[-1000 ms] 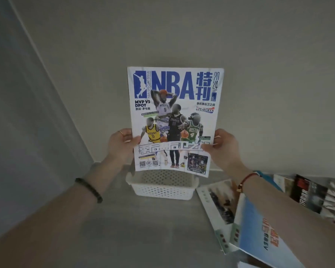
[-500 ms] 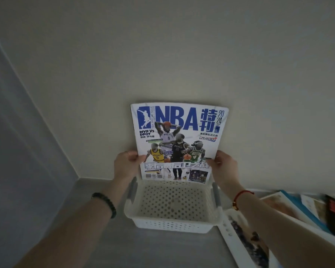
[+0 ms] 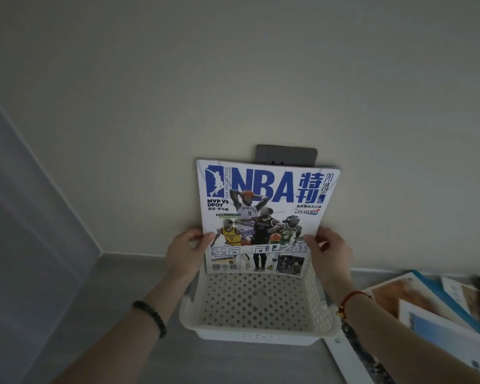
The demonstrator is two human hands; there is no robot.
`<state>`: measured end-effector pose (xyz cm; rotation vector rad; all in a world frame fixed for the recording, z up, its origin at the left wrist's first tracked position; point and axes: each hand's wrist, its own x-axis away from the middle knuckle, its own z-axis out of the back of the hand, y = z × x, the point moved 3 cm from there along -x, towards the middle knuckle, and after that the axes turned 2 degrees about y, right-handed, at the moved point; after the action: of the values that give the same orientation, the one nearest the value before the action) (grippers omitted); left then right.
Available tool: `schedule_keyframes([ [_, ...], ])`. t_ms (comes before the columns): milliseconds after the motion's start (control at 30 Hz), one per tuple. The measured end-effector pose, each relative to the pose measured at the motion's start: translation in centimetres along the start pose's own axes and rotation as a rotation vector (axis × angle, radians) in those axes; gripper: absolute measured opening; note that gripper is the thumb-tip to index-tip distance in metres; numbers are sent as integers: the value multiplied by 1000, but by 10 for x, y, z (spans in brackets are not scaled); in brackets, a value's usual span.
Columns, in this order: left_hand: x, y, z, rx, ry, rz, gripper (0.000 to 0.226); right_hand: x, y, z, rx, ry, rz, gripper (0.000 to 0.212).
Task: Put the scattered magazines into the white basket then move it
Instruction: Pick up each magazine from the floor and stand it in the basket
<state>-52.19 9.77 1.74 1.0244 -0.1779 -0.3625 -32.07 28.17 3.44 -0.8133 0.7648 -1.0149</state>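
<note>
The magazine (image 3: 263, 217) stands upright with its long axis vertical, cover toward the camera, directly over the far half of the white basket (image 3: 258, 332), its lower edge at or just above the basket's far rim; whether it touches cannot be told. Both hands grip it low down: the left hand (image 3: 185, 252) is closed on the lower left edge with the thumb over the cover, and the right hand (image 3: 329, 252) is closed on the lower right edge likewise. The hands sit level and equally near the basket, one above each short side, so my judgement is that the coming move is a straight drop or a tip forward to lay it flat. The basket looks empty. Count: one basket, one magazine in hand, and to the right of the basket a loose pile (image 3: 438, 314) on the floor, at least four, overlapping, exact number unclear.
</note>
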Motion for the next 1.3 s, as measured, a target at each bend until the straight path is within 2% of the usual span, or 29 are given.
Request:
schedule_keyframes([
  [100,4,4,-4,-7,13,14,28,-3,4,7,26,4,-3,14],
  [233,10,8,-4,79,-3,58,24,-4,0,10,51,-84,-43,21],
  [300,17,9,0,108,-20,73,34,0,-4,19,45,-121,-61,26],
  [367,29,10,8,117,11,76,45,9,-4,38,24,-132,-58,28],
  [500,75,23,24,166,77,-4,43,48,14,96,29,-193,-29,27],
  [733,198,60,-3,237,-142,-132,32,117,85,220,92,-155,-153,25],
  [933,299,86,-72,267,-411,-51,28,153,134,299,138,-150,-226,32],
  [1033,340,98,-108,255,-531,19,35,167,151,330,154,-164,-226,37],
  [1167,386,97,-150,80,-666,37,47,194,175,351,267,-289,-186,46],
  [1300,421,76,-174,-183,-699,0,55,221,204,359,344,-446,-151,52],
])
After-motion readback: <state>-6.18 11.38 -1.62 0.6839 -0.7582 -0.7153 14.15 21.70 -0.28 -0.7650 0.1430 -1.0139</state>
